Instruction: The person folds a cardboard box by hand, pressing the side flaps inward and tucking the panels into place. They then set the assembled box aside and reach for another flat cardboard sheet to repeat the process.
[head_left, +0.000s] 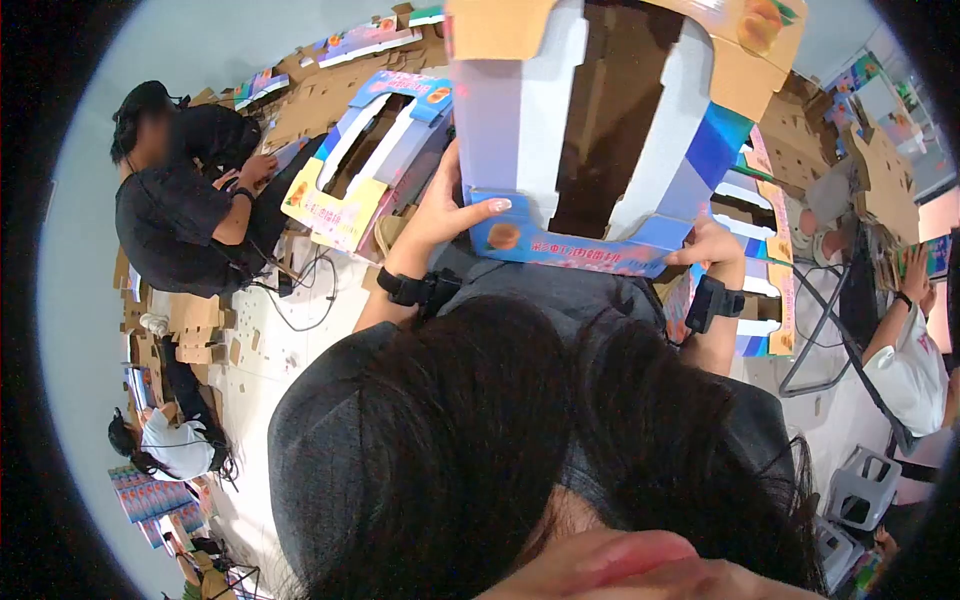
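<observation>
A printed cardboard box (pixel 510 150) in white, blue, pink and orange, with peach pictures on it, is held up in front of my chest. Its top has a long opening with the brown inside showing. My left hand (pixel 440 215) grips the near left corner, thumb lying over the front flap and fingers partly hidden along the side. At the near right corner, my right hand (pixel 710 243) is closed on the box, its fingers partly behind the edge. Both wrists carry black bands.
A similar box (pixel 370 160) stands to the left, and stacked boxes (pixel 765 290) stand to the right. A co-worker (pixel 185 200) sits at the left; another person (pixel 910 340) is at the right. A folding metal frame (pixel 825 330) and grey stools (pixel 860 487) stand on the right.
</observation>
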